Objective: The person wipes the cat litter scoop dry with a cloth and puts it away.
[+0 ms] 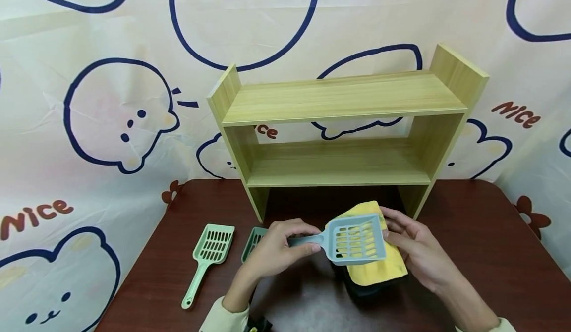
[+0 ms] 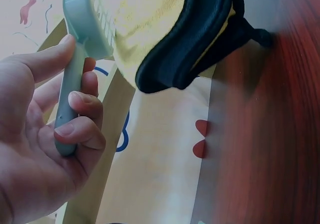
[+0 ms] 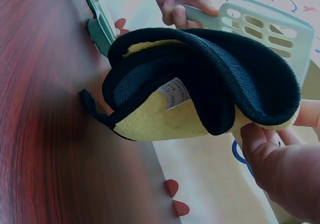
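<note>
A pale blue slotted litter scoop [image 1: 330,243] is in my left hand [image 1: 283,248], which grips its handle [image 2: 72,89] with the fingers curled round it. Just behind the scoop's head, a folded cloth [image 1: 379,271], yellow on one side and dark on the other, hangs above the table. My right hand [image 1: 417,248] pinches the cloth at its edge, thumb in front. A small white label [image 3: 176,93] shows inside the cloth's folds in the right wrist view. The cloth seems to touch the scoop's slotted face; the exact contact is hidden.
On the dark wooden table [image 1: 147,292] lies a light green slotted scoop [image 1: 195,285] at left. Beside it, a darker green scoop [image 1: 257,230] is partly hidden by my left hand. A wooden shelf unit [image 1: 339,163] stands at the back, before a patterned wall cloth [image 1: 111,198].
</note>
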Demonstrator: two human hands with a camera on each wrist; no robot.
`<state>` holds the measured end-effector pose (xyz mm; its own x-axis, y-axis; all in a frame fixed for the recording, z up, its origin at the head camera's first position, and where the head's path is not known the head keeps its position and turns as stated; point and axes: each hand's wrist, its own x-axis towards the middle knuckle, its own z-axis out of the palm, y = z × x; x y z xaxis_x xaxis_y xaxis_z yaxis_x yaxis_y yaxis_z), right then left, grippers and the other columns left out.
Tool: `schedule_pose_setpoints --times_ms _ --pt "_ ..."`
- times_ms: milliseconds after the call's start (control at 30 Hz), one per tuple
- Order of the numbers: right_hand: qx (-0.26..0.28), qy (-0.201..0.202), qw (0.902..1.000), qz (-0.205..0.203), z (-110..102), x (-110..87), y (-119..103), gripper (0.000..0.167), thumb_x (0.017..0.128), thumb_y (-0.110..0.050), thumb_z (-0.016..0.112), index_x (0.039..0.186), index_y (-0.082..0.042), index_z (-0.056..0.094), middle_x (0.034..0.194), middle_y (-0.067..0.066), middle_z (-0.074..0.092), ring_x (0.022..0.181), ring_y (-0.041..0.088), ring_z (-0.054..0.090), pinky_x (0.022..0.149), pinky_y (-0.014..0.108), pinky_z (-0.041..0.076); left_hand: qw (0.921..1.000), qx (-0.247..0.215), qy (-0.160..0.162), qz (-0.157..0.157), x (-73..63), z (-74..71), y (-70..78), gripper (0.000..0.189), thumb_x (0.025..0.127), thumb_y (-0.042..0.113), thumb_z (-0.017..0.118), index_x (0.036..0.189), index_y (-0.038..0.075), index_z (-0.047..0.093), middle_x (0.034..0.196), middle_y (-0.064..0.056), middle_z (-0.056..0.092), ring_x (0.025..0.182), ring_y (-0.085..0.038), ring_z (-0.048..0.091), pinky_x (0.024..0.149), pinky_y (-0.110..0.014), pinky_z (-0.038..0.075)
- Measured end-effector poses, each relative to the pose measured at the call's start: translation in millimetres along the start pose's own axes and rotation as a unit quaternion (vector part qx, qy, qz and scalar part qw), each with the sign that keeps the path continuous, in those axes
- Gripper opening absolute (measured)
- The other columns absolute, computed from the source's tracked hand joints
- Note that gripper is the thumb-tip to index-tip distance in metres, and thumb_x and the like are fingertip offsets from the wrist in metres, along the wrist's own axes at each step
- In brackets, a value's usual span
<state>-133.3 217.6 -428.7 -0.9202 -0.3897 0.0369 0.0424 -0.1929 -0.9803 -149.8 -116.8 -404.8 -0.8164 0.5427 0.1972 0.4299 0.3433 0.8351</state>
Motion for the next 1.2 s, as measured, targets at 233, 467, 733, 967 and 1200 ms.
schedule_pose_setpoints --times_ms 233,467,733,967,1200 --pt "0.002 0.008 1.0 -0.004 -9.2 -9.1 -4.3 0.051 0.112 -0.004 0.051 0.16 -0.02 0.046 0.132 -0.001 0.069 0.112 0.016 0.075 0.081 0.04 0.066 0.9997 0.022 0.011 -0.001 -2.1 -4.7 -3.7 0.021 0.096 0.024 0.083 0.117 0.021 0.081 0.104 0.005 0.076 0.09 -0.008 0.065 0.082 -0.026 0.055" --pt "0.016 -0.001 0.9998 -0.01 -12.8 -13.0 -5.3 0.05 0.112 -0.003 0.049 0.159 -0.022 0.047 0.131 -0.001 0.069 0.111 0.015 0.076 0.08 0.04 0.066 0.9993 0.031 0.019 -0.003 -3.6 -6.9 -5.9 0.021 0.096 0.024 0.083 0.116 0.022 0.081 0.104 0.006 0.077 0.091 -0.008 0.066 0.082 -0.027 0.056" --pt "0.015 0.001 0.9999 0.004 -11.7 -13.7 -3.9 0.049 0.113 -0.005 0.049 0.157 -0.025 0.05 0.13 -0.002 0.07 0.11 0.015 0.076 0.079 0.04 0.066 0.9986 0.035 0.041 -0.003 -3.2 -9.6 -5.9 0.019 0.096 0.024 0.083 0.115 0.022 0.082 0.103 0.006 0.076 0.088 -0.009 0.064 0.079 -0.025 0.053" --pt "0.003 -0.008 0.9991 0.042 -8.3 -12.5 -2.9 0.046 0.112 -0.008 0.053 0.155 -0.026 0.052 0.134 -0.003 0.07 0.107 0.019 0.077 0.078 0.044 0.066 0.9931 0.048 0.098 -0.042 -1.4 -12.4 -6.6 0.018 0.097 0.02 0.082 0.115 0.023 0.082 0.105 0.008 0.075 0.089 -0.012 0.063 0.079 -0.026 0.051" --pt "0.01 -0.032 0.998 0.054 -4.6 -13.0 -1.0 0.046 0.112 -0.006 0.053 0.155 -0.024 0.053 0.135 0.0 0.069 0.107 0.024 0.078 0.08 0.045 0.066 0.9909 0.056 0.113 -0.047 -0.7 -11.2 -7.4 0.021 0.097 0.016 0.081 0.117 0.021 0.081 0.108 0.006 0.075 0.092 -0.011 0.064 0.08 -0.025 0.053"
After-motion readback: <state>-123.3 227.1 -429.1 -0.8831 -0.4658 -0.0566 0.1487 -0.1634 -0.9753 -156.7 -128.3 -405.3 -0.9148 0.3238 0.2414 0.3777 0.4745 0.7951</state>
